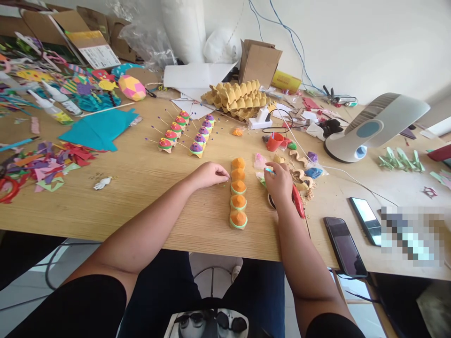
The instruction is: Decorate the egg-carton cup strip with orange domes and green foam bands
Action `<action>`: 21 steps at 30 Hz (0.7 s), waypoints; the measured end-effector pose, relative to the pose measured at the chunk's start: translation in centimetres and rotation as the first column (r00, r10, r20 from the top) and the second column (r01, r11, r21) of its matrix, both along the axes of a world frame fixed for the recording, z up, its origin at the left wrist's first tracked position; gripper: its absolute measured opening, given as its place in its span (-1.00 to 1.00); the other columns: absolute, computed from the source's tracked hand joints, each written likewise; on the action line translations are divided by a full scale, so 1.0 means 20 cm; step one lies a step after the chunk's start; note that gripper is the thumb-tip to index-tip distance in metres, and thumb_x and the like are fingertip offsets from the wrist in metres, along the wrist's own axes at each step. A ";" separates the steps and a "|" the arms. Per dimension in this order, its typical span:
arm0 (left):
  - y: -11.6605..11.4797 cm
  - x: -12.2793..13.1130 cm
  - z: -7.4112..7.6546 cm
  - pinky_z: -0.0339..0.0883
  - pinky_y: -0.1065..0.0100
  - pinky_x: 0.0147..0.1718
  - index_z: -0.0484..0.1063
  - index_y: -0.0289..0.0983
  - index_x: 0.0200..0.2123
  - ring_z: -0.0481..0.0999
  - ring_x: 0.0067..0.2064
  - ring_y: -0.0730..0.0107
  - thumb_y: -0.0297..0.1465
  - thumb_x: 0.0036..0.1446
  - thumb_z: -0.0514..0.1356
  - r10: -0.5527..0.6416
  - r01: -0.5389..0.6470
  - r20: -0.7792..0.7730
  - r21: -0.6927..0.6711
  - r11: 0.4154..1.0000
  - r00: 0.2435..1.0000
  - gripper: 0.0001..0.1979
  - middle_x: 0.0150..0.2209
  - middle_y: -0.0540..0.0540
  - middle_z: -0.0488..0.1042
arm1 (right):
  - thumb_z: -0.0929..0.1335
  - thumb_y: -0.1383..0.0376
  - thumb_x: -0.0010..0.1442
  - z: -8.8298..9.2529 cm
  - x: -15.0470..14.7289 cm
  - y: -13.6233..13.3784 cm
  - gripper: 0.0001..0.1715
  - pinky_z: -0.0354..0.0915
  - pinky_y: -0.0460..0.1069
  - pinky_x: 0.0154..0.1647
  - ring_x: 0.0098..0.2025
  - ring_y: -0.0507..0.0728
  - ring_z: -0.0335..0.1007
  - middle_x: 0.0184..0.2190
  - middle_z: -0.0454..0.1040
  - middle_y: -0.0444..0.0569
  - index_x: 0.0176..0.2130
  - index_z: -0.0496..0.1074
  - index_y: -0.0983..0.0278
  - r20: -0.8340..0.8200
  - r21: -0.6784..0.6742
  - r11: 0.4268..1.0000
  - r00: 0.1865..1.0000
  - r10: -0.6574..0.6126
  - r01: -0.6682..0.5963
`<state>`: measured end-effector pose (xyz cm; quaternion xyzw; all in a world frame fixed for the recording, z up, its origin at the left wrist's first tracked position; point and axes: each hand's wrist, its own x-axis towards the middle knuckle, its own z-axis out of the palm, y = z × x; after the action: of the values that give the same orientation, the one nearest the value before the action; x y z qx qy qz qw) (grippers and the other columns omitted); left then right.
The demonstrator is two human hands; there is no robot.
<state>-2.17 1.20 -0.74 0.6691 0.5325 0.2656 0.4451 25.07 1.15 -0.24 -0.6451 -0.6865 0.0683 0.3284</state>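
Note:
A strip of egg-carton cups [238, 188] covered in orange clay, the nearer ones rimmed in light green, runs away from me between my hands. My left hand [210, 174] rests just left of the strip, fingertips pressed together; anything in them is hidden. Right of the strip, my right hand [279, 182] is closed in a pinch, and a small light-blue bit [269, 169] shows at its fingertips. Near it are a pink clay bag [260, 161] and a red-handled tool [298, 202], partly hidden by my wrist.
Two finished-looking strips, one red-green [171, 133] and one purple [202, 136], stand farther back with toothpicks. Carton trays [239, 98], a red cup [275, 141], a white fan [373, 126], phones [345, 246], paper scraps [56, 162] and teal felt [100, 129] surround the work area.

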 end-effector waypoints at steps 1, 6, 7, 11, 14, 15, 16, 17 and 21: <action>0.00 0.00 0.00 0.41 0.24 -0.19 0.64 -0.24 -0.31 0.60 -0.26 0.21 -0.19 -0.09 0.39 -0.002 0.002 0.022 -0.013 1.000 1.000 -0.71 -0.31 -0.09 0.67 | 0.32 0.22 0.22 0.00 0.00 0.00 -0.61 0.37 0.17 -0.05 -0.15 0.27 0.47 -0.07 0.50 0.13 -0.01 0.58 0.21 0.001 0.004 1.000 1.000 0.002 -0.002; 0.01 -0.02 -0.01 0.43 0.26 -0.24 0.59 -0.26 -0.33 0.60 -0.30 0.24 -0.22 -0.09 0.38 -0.039 0.040 0.042 -0.025 0.999 0.998 -0.73 -0.34 -0.10 0.66 | 0.31 0.22 0.22 0.00 -0.01 0.00 -0.61 0.37 0.16 -0.05 -0.16 0.26 0.45 -0.10 0.50 0.12 -0.02 0.59 0.20 0.001 0.018 1.000 1.000 0.021 -0.021; 0.01 -0.02 -0.01 0.43 0.26 -0.23 0.59 -0.25 -0.35 0.61 -0.28 0.23 -0.22 -0.08 0.37 -0.060 0.060 0.013 -0.014 0.998 0.998 -0.75 -0.33 -0.10 0.67 | 0.31 0.22 0.22 0.00 -0.01 0.00 -0.61 0.37 0.16 -0.05 -0.15 0.26 0.45 -0.11 0.49 0.11 -0.02 0.59 0.20 0.000 0.012 1.000 1.000 0.021 -0.021; 0.02 -0.04 -0.02 0.41 0.28 -0.20 0.65 -0.21 -0.34 0.63 -0.23 0.19 -0.23 -0.06 0.34 -0.130 0.133 -0.070 0.031 0.991 0.989 -0.78 -0.29 -0.07 0.70 | 0.31 0.20 0.23 0.00 -0.01 0.00 -0.61 0.37 0.15 -0.05 -0.17 0.25 0.45 -0.12 0.49 0.11 -0.02 0.59 0.20 0.001 -0.002 1.000 1.000 0.015 -0.015; 0.02 -0.04 -0.02 0.39 0.28 -0.24 0.67 -0.18 -0.37 0.63 -0.26 0.17 -0.24 -0.06 0.34 -0.128 0.136 -0.102 0.066 0.989 0.986 -0.81 -0.32 -0.07 0.70 | 0.31 0.20 0.24 0.01 -0.01 -0.01 -0.61 0.37 0.15 -0.05 -0.16 0.24 0.45 -0.11 0.48 0.10 -0.01 0.59 0.19 0.004 -0.011 1.000 1.000 0.020 -0.020; 0.02 -0.04 -0.03 0.38 0.28 -0.25 0.68 -0.17 -0.39 0.63 -0.27 0.17 -0.25 -0.07 0.34 -0.125 0.134 -0.114 0.078 0.988 0.986 -0.83 -0.33 -0.07 0.69 | 0.31 0.20 0.24 0.01 -0.01 -0.01 -0.61 0.37 0.14 -0.05 -0.16 0.24 0.45 -0.11 0.48 0.10 -0.01 0.59 0.19 0.004 -0.014 1.000 1.000 0.020 -0.020; 0.02 -0.04 -0.03 0.38 0.28 -0.25 0.67 -0.17 -0.40 0.62 -0.28 0.17 -0.26 -0.07 0.35 -0.121 0.132 -0.123 0.088 0.987 0.985 -0.84 -0.34 -0.07 0.69 | 0.31 0.19 0.25 0.01 -0.01 -0.01 -0.61 0.37 0.14 -0.05 -0.16 0.24 0.45 -0.11 0.48 0.10 -0.01 0.59 0.19 0.005 -0.016 1.000 1.000 0.020 -0.020; 0.02 -0.04 -0.03 0.37 0.28 -0.26 0.67 -0.17 -0.41 0.62 -0.28 0.17 -0.26 -0.07 0.35 -0.116 0.128 -0.121 0.092 0.988 0.986 -0.85 -0.35 -0.07 0.68 | 0.30 0.19 0.25 0.01 -0.01 -0.01 -0.61 0.37 0.14 -0.05 -0.16 0.24 0.45 -0.11 0.48 0.10 -0.01 0.59 0.19 0.005 -0.017 1.000 1.000 0.020 -0.019; 0.01 -0.03 -0.01 0.38 0.28 -0.23 0.67 -0.20 -0.37 0.58 -0.27 0.22 -0.19 -0.05 0.39 -0.023 0.020 0.035 0.080 0.997 0.999 -0.78 -0.33 -0.08 0.67 | 0.29 0.16 0.28 0.02 -0.02 -0.02 -0.63 0.36 0.11 -0.07 -0.18 0.22 0.43 -0.18 0.49 0.06 -0.04 0.59 0.20 -0.034 0.014 0.999 0.999 0.032 -0.031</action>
<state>-2.71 1.43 -0.94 0.6873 0.5062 0.2938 0.4301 24.66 0.81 0.21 -0.6308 -0.6913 0.0798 0.3434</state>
